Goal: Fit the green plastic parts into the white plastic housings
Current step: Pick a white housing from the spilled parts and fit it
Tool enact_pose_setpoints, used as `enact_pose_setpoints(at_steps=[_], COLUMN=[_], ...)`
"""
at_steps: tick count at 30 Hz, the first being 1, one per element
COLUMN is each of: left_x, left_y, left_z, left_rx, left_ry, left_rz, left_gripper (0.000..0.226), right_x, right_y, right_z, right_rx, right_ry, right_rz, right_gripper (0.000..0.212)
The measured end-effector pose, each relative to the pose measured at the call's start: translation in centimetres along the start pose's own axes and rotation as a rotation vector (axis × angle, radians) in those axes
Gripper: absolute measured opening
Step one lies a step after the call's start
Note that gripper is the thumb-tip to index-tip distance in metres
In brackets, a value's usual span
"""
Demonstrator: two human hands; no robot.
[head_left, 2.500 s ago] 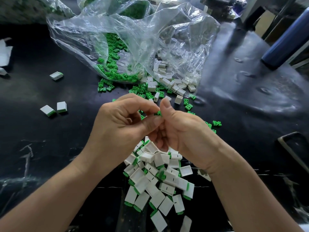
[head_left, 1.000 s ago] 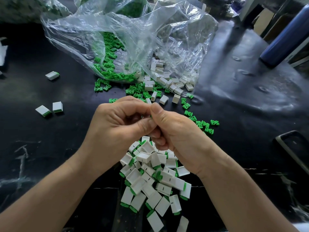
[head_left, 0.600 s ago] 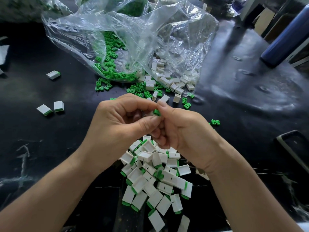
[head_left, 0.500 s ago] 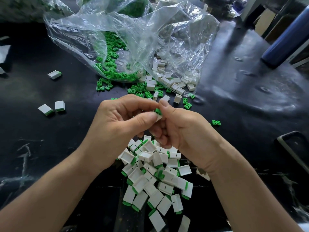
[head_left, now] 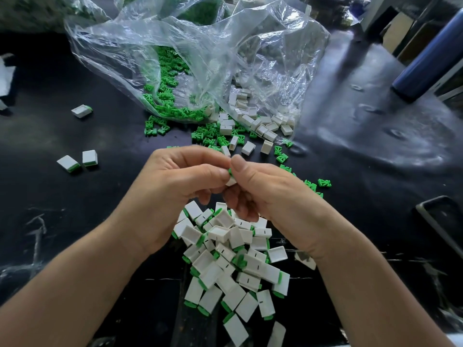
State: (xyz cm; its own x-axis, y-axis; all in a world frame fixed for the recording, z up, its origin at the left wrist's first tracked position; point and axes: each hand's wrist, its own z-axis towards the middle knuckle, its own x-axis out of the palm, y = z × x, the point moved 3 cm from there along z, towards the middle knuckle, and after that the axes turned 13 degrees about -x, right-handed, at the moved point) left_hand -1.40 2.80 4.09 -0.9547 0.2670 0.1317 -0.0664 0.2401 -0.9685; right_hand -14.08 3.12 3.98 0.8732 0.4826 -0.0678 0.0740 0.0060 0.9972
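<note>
My left hand (head_left: 175, 186) and my right hand (head_left: 268, 194) meet over the middle of the black table. Between their thumbs and fingertips they pinch one small white housing (head_left: 231, 181) with a green part (head_left: 229, 171) showing at its top. Most of this piece is hidden by the fingers. Below the hands lies a pile of assembled white housings with green ends (head_left: 233, 261). Loose green parts (head_left: 208, 136) and empty white housings (head_left: 263, 126) spill from the mouth of a clear plastic bag (head_left: 200, 58) beyond the hands.
Three assembled pieces lie apart at the left (head_left: 81, 110) (head_left: 68, 163) (head_left: 89, 157). A few green parts are scattered to the right (head_left: 324, 182). A dark blue cylinder (head_left: 431, 58) stands at the far right, and a dark framed object (head_left: 443, 219) lies near the right edge.
The hands stayed together over the pile, working one piece. The green part seen above the fingertips half a second ago now sits lower, against the white housing.
</note>
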Motion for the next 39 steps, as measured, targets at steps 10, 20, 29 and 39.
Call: enact_pose_setpoints(at_steps=[10,20,29,39], left_x=[0.2,0.4,0.2,0.2], left_y=[0.0,0.5,1.0,0.8], left_z=[0.0,0.1,0.2,0.4], left_rx=[0.005,0.012,0.014,-0.079], left_ry=[0.008,-0.028,-0.014,-0.019], left_rz=[-0.040,-0.112,-0.145,-0.176], left_gripper=[0.019,0.016,0.015,0.020], right_x=[0.8,0.9,1.1,0.1], right_y=[-0.2,-0.5,-0.4,-0.9], right_z=[0.0,0.1,0.0,0.4], right_rx=[-0.066,-0.086,-0.066,0.040], right_ry=[-0.095,-0.137,-0.157,-0.092], right_rz=[-0.149,-0.208,-0.245,0.133], right_gripper=[0.036,0.039,0.034,0.050])
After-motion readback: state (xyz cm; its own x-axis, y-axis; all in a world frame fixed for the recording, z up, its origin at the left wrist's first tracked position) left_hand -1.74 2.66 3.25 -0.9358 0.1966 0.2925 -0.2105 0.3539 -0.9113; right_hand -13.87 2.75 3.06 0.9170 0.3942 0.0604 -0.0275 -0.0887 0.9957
